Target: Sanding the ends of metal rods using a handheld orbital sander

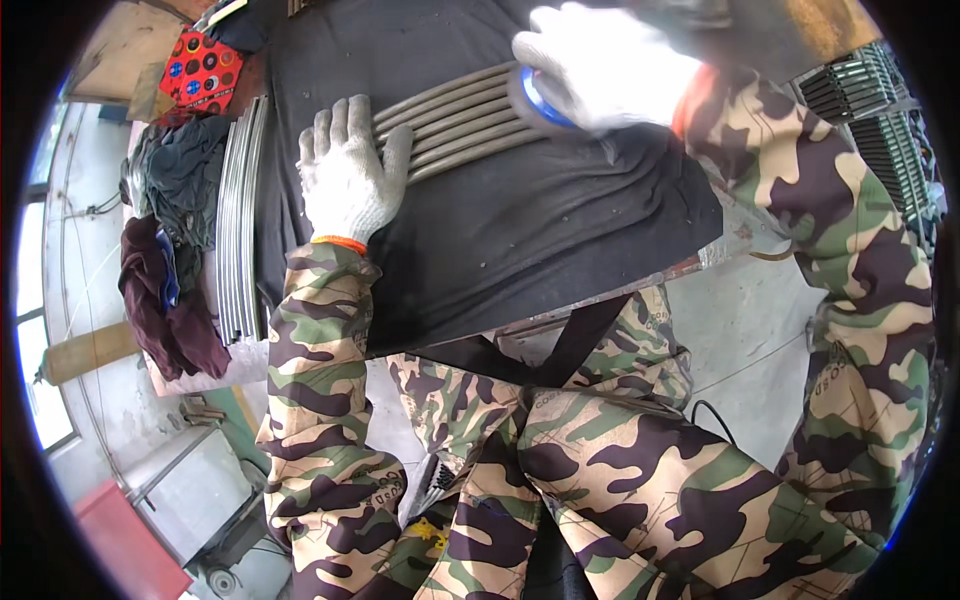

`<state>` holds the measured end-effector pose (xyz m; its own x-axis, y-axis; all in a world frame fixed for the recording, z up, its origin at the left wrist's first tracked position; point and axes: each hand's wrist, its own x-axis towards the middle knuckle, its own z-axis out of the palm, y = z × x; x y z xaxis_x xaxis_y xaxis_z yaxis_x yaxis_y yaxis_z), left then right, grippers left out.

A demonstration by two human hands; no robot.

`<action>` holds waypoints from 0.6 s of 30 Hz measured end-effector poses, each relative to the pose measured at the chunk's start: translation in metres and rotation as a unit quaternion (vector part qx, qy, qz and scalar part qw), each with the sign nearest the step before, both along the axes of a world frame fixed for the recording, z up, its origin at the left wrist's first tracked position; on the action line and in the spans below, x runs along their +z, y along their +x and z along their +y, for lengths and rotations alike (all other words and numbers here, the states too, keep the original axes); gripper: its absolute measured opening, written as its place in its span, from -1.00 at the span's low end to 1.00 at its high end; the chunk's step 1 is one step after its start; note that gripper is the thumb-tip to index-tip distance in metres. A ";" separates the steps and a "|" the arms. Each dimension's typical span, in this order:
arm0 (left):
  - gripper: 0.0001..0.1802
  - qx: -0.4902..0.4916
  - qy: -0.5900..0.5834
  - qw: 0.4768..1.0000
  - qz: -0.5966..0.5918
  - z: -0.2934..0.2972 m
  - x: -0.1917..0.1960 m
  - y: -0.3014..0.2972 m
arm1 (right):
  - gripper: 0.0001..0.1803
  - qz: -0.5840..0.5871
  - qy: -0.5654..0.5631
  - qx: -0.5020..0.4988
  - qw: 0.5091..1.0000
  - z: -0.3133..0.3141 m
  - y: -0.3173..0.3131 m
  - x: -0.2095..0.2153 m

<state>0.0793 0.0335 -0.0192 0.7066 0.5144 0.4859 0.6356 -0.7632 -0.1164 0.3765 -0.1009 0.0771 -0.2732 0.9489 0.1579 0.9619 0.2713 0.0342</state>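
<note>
Several dull grey metal rods (455, 118) lie side by side on a black cloth (480, 240) over the bench. My left hand (350, 180), in a white knit glove with an orange cuff, rests flat over their left ends, fingers stretched and apart. At the rods' right part is my right hand (610, 70), gloved in white and smeared by motion. Its fingers are closed round a round disc with a blue face (545, 102), which is against or just over the rods. The glove hides the disc's far side and the rods' right ends.
Shinier rods (242, 220) form a bundle left of the cloth. Beyond it lie dark rags (180, 170), a maroon cloth (165, 290) and a red patterned box (203, 72). More rods (875, 120) are stacked at the far right. The bench's front edge is near my lap.
</note>
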 end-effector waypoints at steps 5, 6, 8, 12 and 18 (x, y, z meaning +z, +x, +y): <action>-0.34 -0.011 -0.033 0.999 -0.004 -0.002 0.002 -0.002 | -0.69 -0.018 0.013 -0.094 0.995 0.037 0.014 -0.006; -0.35 -0.013 -0.004 1.000 -0.006 -0.002 0.000 -0.005 | -0.70 -0.009 0.020 -0.071 0.997 0.032 0.010 -0.004; -0.37 -0.011 0.014 1.000 -0.009 -0.003 -0.002 -0.009 | -0.73 -0.003 -0.017 -0.034 0.999 0.014 -0.006 0.007; -0.34 0.019 -0.088 0.996 0.028 -0.021 0.013 -0.010 | -0.74 -0.009 0.006 -0.047 0.999 0.021 -0.003 0.002; -0.43 -0.045 -0.116 0.992 -0.030 -0.013 -0.006 0.010 | -0.75 -0.027 -0.024 -0.053 0.998 0.018 -0.003 -0.004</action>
<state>0.0889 0.0207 -0.0252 0.7288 0.5525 0.4044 0.5635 -0.8195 0.1042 0.3735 -0.0831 0.0729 -0.1777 0.9791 0.0984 0.9823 0.1706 0.0768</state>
